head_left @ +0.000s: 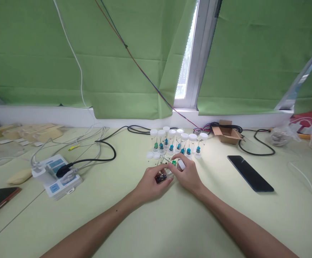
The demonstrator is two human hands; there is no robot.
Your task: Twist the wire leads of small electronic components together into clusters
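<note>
My left hand [150, 181] is closed around a small dark object [161, 177] with shiny parts, whose kind I cannot make out. Touching it at the fingertips, my right hand [188, 175] curls round a white cap [182, 165]; a clear piece seems to run from it between the hands, partly hidden by the fingers. A small green part [174, 162] shows just beyond the fingertips. Behind the hands stand several clear vials with white caps [192, 137], holding blue-green parts [188, 151] and thin wires. Loose white caps [150, 155] and thin metal pieces lie near them.
A white power strip [64, 190] with plugs and cables sits at the left. To the right lies a black phone [249, 173], with an open cardboard box [227, 135] behind it. Black cables [114, 150] run along the back; another phone [0, 200] rests at the far left.
</note>
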